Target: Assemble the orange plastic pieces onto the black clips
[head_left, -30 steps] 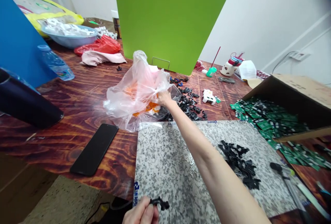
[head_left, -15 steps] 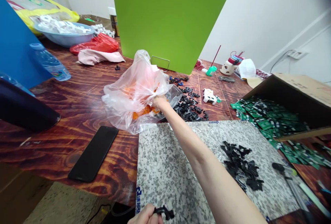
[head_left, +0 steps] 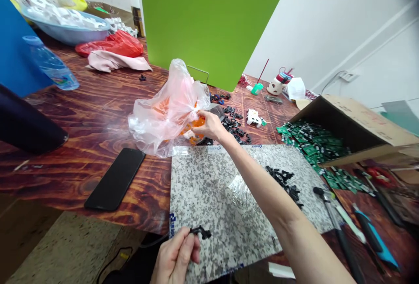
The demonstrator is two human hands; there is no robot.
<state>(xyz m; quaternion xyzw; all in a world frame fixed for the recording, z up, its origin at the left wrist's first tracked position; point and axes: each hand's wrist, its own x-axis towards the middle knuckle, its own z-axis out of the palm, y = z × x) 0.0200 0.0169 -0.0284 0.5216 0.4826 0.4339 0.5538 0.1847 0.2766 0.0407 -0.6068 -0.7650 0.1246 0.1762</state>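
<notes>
My left hand (head_left: 180, 251) is closed near the front edge of the speckled grey slab (head_left: 199, 188). A small black plastic part (head_left: 202, 232) is pinched between its thumb and fingers. Farther off, my right hand (head_left: 211, 125) is at the mouth of a clear plastic bag (head_left: 173, 113), thumb and fingers apart. Orange plastic pieces (head_left: 197, 122) show in the bag between and behind these fingers. A heap of black plastic parts (head_left: 284, 183) lies on the slab, partly hidden by my right forearm. More loose black parts (head_left: 234, 124) lie on the table beyond the slab.
A black phone (head_left: 115, 179) lies left of the slab. On the right, green circuit boards (head_left: 314, 142) spill from a cardboard box (head_left: 363, 122), with a hammer (head_left: 334, 218) nearer. A green panel (head_left: 212, 26) stands behind the bag. A white plastic housing (head_left: 253, 118) sits beyond the slab.
My right hand has drawn back slightly from within the bag, and its fingers now show. My left hand has come farther into view, still holding the black part. The view has shifted.
</notes>
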